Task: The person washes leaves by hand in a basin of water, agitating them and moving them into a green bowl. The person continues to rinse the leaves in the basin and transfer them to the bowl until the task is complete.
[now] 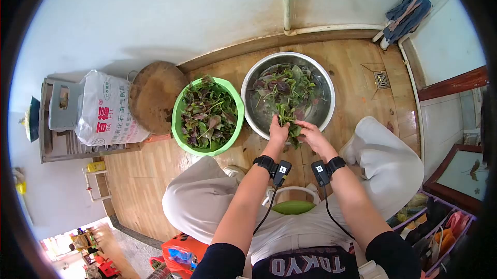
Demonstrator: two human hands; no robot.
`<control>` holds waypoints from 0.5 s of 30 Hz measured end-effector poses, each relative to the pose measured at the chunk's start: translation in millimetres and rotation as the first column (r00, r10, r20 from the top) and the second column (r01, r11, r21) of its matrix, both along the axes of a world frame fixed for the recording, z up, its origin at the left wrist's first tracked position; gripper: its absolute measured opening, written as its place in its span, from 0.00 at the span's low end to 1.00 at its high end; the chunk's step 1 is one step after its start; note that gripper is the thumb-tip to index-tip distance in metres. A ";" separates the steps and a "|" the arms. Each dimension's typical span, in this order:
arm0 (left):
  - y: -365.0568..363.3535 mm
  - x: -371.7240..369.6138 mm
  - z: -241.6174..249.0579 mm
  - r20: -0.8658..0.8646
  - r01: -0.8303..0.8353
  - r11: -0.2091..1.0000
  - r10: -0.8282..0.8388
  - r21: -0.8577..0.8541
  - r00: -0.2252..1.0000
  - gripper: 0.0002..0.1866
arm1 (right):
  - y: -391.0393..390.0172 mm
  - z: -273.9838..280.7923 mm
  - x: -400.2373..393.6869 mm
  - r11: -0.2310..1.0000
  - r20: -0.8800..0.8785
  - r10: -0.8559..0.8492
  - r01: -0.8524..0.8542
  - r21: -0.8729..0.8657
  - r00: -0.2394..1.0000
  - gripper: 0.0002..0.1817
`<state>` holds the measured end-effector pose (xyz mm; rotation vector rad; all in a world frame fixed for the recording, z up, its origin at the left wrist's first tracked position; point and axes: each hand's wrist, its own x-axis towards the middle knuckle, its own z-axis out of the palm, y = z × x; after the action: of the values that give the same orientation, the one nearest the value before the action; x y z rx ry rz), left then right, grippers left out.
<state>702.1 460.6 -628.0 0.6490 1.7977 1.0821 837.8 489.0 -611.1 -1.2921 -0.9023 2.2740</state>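
Observation:
A steel basin (331, 104) on the floor holds water and floating leafy greens (290, 83). At its near rim, my left hand (278, 129) is closed round a bunch of green leaves. My right hand (311, 136) grips the right side of the same bunch, its fingers pressed on the leaves. The bunch hangs between both hands, partly over the rim. Left of the basin stands a light green plastic basket (240, 112), full of green and purple leaves (208, 115).
A round wooden board (155, 97) leans by a white sack (107, 108) at the left. A floor drain (381, 79) lies at the right. Pipes (336, 28) run along the wall. A red bag (178, 252) and a purple crate (455, 237) flank my legs.

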 end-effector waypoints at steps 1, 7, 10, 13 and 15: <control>-0.4 -0.7 -7.2 0.000 0.004 1.000 -0.004 -0.001 1.000 0.15 | -0.6 -0.1 0.5 1.000 -0.026 0.007 -0.007 -0.022 1.000 0.21; 3.0 -6.4 -1.5 0.111 -0.016 1.000 0.017 -0.013 0.994 0.15 | 1.0 -13.6 2.1 0.999 0.132 -0.029 0.031 -0.013 0.991 0.19; 8.0 -29.4 -20.5 0.032 -0.029 1.000 0.029 0.001 0.999 0.15 | 0.6 -32.8 4.8 0.995 0.355 -0.022 -0.014 0.099 0.935 0.18; 15.4 -74.0 -22.1 -0.353 0.060 0.986 -0.001 0.156 0.936 0.19 | -13.9 -75.6 26.8 0.665 0.789 -0.049 -0.569 0.484 0.613 0.15; 16.9 -105.0 14.0 -0.582 0.019 0.998 0.017 0.055 0.813 0.20 | -23.1 -76.3 32.1 0.651 0.742 -0.152 -0.498 0.573 0.653 0.14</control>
<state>597.1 477.5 -614.0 1.1113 2.2887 0.9984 869.9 465.9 -687.4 -1.7200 -2.0750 1.0599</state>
